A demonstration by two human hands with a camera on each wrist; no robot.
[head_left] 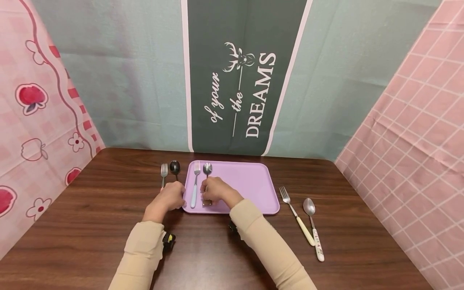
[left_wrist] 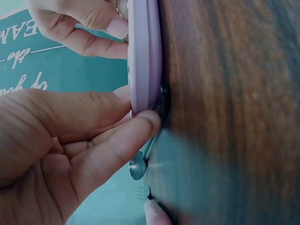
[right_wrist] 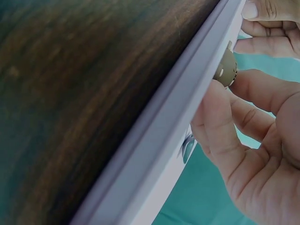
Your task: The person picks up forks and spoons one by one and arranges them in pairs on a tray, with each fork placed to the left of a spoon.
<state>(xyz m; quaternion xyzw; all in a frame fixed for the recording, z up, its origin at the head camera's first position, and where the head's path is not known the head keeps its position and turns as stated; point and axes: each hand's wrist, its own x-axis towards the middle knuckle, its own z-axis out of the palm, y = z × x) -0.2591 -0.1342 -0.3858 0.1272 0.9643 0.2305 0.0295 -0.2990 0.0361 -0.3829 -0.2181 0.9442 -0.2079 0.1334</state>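
Note:
A purple tray (head_left: pixel 243 187) lies on the table, and my left hand (head_left: pixel 170 196) pinches its near left edge. In the left wrist view, the left thumb and fingers (left_wrist: pixel 122 145) meet around the tray's rim (left_wrist: pixel 146 56). My right hand (head_left: pixel 217 189) holds the brownish handle (right_wrist: pixel 227 70) of a spoon (head_left: pixel 207 168) lying on the tray; the hand hides most of that handle. Left of it on the tray is a fork (head_left: pixel 194 193) with a pale blue handle, parallel to the spoon.
Beyond the left hand lie a dark spoon (head_left: pixel 175 167) and a fork (head_left: pixel 164 171), handles partly hidden. To the tray's right rest a yellow-handled fork (head_left: pixel 301 221) and a white-handled spoon (head_left: pixel 314 229). Cloth curtains (head_left: pixel 145 80) hang around the wooden table (head_left: pixel 203 257).

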